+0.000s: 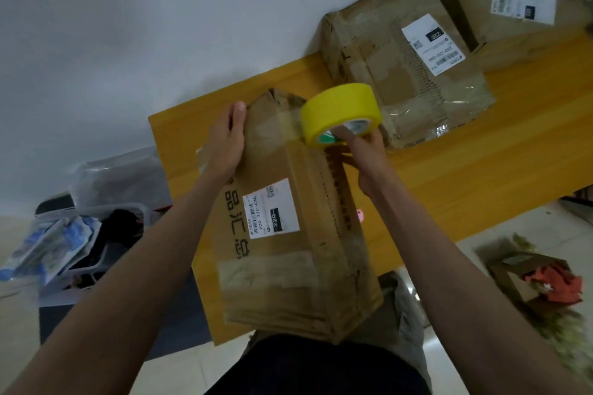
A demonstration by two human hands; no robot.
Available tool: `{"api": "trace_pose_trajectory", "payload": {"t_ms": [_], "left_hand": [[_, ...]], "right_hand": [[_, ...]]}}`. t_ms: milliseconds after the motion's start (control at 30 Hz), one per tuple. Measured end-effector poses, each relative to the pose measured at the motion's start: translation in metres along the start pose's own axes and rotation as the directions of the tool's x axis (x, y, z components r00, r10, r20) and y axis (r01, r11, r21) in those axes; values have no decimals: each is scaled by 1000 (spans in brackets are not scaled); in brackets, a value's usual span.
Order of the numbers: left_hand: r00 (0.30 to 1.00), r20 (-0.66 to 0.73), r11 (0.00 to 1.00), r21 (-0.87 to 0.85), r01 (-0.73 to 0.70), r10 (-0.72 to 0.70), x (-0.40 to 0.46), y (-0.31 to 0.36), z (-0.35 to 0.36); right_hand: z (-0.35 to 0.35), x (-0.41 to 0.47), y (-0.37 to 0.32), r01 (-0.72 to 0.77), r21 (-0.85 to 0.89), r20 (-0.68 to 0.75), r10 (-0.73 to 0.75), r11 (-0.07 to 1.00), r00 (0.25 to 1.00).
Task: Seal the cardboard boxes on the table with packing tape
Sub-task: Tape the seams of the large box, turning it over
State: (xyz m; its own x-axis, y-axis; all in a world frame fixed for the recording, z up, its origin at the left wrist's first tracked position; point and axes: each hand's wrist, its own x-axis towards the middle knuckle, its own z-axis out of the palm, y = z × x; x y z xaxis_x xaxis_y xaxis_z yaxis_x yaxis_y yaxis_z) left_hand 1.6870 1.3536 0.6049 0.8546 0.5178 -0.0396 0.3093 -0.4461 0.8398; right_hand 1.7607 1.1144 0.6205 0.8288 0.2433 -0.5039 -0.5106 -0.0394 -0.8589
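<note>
The near cardboard box [288,234] lies at the table's [465,176] front edge, close to the person, its far end toward the wall. The yellow tape roll [340,112] sits at that far end, against the top seam. The right hand [365,154] grips the roll from below, fingers hooked into its core, so the roll stands just above and beyond the knuckles. The left hand [224,144] lies flat and open along the box's left edge, fingers straight, steadying it. To lay the strip well, I judge the left hand should press down firmly while the right draws the roll straight along the seam, keeping the tape taut and centred
</note>
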Motion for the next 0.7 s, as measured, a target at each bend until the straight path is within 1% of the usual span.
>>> {"api": "trace_pose_trajectory", "payload": {"t_ms": [67, 100, 167, 233, 267, 300, 367, 400, 433, 467, 533, 567, 633, 667, 700], "left_hand": [[1000, -8, 997, -80, -16, 15, -8, 3, 0], [1000, 1, 994, -112, -11, 11, -12, -2, 1], [998, 57, 984, -174, 45, -35, -23, -15, -1], [975, 172, 969, -179, 171, -141, -33, -26, -11], [961, 225, 966, -161, 201, -162, -38, -28, -17], [944, 275, 961, -153, 232, -184, -40, -26, -26], [907, 340, 935, -163, 315, -247, -36, -6, -46], [899, 351, 918, -196, 345, -263, -29, 5, -55], [901, 360, 912, -231, 339, -243, -21, 19, -63], [905, 369, 927, -220, 305, -210, -11, 33, -68], [898, 405, 975, -65, 214, -170, 9, 59, -73], [880, 442, 983, 26, 180, -173, 16, 74, -71], [835, 527, 977, 206, 56, -159, 27, 91, -61], [811, 566, 965, 260, -9, -146, 28, 100, -55], [796, 583, 952, 305, -30, -162, 27, 107, -51]], "right_hand": [[4, -14, -30, 151, -154, 21, -149, 976, 989], [8, -21, -42, 225, -270, 30, -226, 936, 974], [19, -37, -53, 343, -546, 103, -346, 764, 933], [33, -52, -51, 402, -719, 217, -367, 567, 905], [39, -60, -49, 411, -773, 244, -370, 483, 896], [43, -66, -46, 406, -799, 249, -371, 443, 895], [45, -73, -43, 409, -796, 245, -381, 447, 892], [47, -74, -44, 421, -791, 251, -391, 444, 885], [48, -75, -44, 439, -785, 265, -404, 437, 876], [49, -73, -42, 450, -784, 273, -414, 428, 868], [52, -72, -41, 465, -792, 285, -434, 396, 855], [53, -72, -42, 469, -798, 289, -443, 379, 849], [54, -72, -43, 487, -797, 312, -446, 358, 839], [53, -71, -43, 492, -794, 323, -437, 357, 839], [52, -71, -44, 495, -793, 330, -432, 356, 839]]}}
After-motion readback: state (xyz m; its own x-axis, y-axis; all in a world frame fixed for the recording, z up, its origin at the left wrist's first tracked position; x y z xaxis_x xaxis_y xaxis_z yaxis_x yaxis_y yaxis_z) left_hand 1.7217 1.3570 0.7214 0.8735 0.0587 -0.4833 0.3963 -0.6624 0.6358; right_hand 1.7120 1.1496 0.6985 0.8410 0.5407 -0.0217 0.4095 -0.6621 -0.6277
